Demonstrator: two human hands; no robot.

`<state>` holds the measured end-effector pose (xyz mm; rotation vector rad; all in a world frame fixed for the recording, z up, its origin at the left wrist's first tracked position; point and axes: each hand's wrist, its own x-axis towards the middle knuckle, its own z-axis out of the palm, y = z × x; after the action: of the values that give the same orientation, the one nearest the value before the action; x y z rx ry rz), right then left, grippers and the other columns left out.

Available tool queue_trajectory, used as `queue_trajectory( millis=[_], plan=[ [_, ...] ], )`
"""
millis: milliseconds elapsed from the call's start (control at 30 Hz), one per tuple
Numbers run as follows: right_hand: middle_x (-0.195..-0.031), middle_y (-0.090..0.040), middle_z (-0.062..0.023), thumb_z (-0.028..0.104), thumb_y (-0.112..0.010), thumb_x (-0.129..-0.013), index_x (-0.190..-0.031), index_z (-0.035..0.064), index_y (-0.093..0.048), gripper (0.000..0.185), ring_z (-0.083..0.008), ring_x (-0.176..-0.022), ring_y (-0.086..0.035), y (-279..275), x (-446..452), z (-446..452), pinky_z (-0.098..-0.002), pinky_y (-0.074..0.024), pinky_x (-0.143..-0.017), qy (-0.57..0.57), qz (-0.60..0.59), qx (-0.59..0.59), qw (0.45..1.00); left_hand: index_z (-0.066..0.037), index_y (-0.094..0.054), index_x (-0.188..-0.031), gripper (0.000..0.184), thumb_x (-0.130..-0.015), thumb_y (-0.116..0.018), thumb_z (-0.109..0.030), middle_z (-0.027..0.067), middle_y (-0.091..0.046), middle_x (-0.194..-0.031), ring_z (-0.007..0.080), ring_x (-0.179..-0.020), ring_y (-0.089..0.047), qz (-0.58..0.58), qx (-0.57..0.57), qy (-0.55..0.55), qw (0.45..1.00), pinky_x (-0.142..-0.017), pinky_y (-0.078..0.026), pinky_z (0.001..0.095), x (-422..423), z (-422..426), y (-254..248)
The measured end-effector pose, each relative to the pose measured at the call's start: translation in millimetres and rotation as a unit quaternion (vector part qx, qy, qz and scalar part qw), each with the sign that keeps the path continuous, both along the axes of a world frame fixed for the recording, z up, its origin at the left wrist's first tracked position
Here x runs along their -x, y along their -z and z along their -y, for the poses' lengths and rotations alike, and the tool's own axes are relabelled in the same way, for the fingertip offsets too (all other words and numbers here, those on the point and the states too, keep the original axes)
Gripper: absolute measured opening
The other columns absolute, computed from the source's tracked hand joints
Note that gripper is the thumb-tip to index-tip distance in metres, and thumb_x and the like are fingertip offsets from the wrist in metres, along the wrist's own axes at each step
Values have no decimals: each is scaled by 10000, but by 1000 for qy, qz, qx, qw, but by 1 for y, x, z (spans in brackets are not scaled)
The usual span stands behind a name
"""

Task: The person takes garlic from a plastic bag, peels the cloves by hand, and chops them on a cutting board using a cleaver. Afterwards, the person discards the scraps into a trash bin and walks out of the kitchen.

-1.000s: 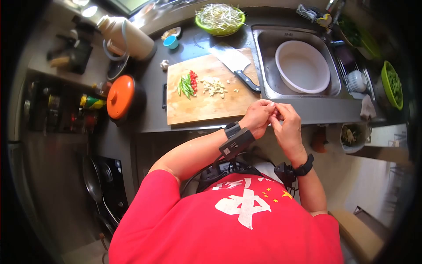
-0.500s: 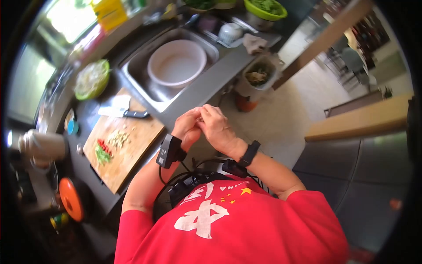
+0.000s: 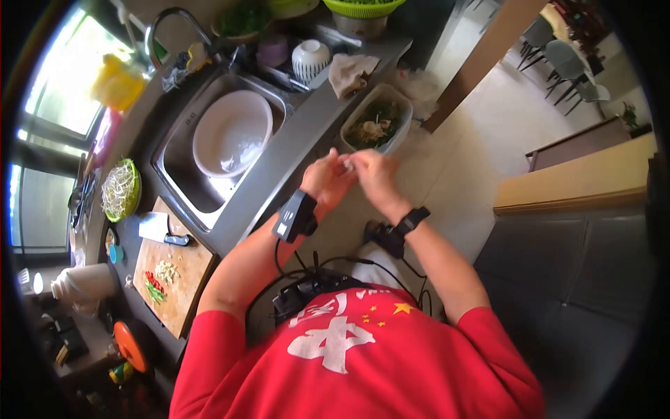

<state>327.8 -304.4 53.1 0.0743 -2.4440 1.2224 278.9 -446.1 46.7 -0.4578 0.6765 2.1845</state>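
Note:
My left hand has its fingers pinched on something small and whitish that I cannot make out. My right hand meets it at the fingertips, also pinched on that bit. Both are just in front of a waste bin holding green and pale scraps. At the lower left, the cutting board bears chopped garlic, red pepper pieces, green pepper strips and a cleaver. A white basin with some water sits in the sink.
Bean sprouts in a green basket stand left of the sink. A striped bowl and a cloth lie near the counter's far end. An orange-lidded pot is at the lower left, a dark padded seat at the right.
The view has swung right, so the board and sink now lie further left. My hands have moved from the board's edge to beside the bin, with their fingertips still together.

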Motion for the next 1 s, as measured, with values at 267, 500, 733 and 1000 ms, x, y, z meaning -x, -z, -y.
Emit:
queue_trajectory(
  millis=[267,500,733,1000],
  plan=[
    [-997,-671,-134,-23,-600,-847,-1037,-33,-656,198,-196,-856,-668,55,75,-108,-299,-534,-740,-46,78,218,972,107,40,-1471,899,-991,-261,-592,260,-8,-1572,368,-1450,-139,-34,64,-10,997,-1183,-178,463,52,-88,15],
    [-1209,-604,-147,-86,-537,-807,-1137,-12,-607,346,-311,-1030,-627,82,91,-118,-365,-517,-850,-209,125,70,967,78,17,-1485,954,-954,-297,-650,240,-38,-1576,380,-1458,-105,-48,29,11,998,-1182,-160,489,66,-100,33],
    [-1150,-619,-155,-20,-568,-814,-1115,-2,-619,306,-374,-1040,-598,54,100,-138,-432,-482,-862,-67,67,71,993,26,-22,-1508,942,-938,-298,-671,217,-110,-1571,373,-1447,-153,-25,78,-23,996,-1161,-185,533,63,-103,12],
    [-1043,-648,-174,81,-640,-834,-1073,4,-650,251,-383,-970,-620,61,102,-123,-438,-493,-818,-95,166,43,981,-2,-264,-1462,730,-986,-375,-545,166,-481,-1366,314,-1295,-450,-76,60,9,995,-1094,-303,494,61,-94,-9]
  ],
)
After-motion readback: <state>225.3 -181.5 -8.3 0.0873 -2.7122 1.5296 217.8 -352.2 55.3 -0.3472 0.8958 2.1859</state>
